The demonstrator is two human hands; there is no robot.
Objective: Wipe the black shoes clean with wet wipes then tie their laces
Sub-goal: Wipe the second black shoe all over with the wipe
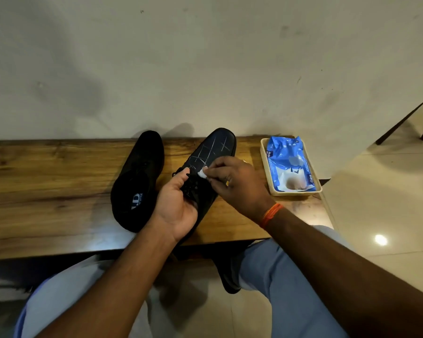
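Person seated at a low wooden bench (pixel 59 181), which spans the middle of the frame against a pale wall. Two black shoes stand on it, toes to the wall.

Left shoe (pixel 138 181), centre-left of frame: untouched, flat on the bench, opening up, insole label showing. Likely parked there to wait its turn.

Right shoe (pixel 213 152), centre of frame: being worked on. Pale crossing streaks over the toe. I cannot tell if these are wet traces or marks to be removed.

Left hand (pixel 175 203): palm up, curled around the heel and lace area of the right shoe, thumb near the laces. Judged a steadying hold, so the shoe does not slide under rubbing.

Right hand (pixel 235 181): fingertips pinched shut on a small bunched white wet wipe (pixel 201 173), pressed to the upper just ahead of the laces. Bunching it presumably gives a firmer rubbing point. Orange thread band on that wrist.

Blue wipes pack (pixel 289 164): lies in a shallow cream tray (pixel 264 162), centre-right of frame, near the working hand, probably for easy reach.

Laces of the right shoe look loose and untied. Wiping stage, tying not begun.
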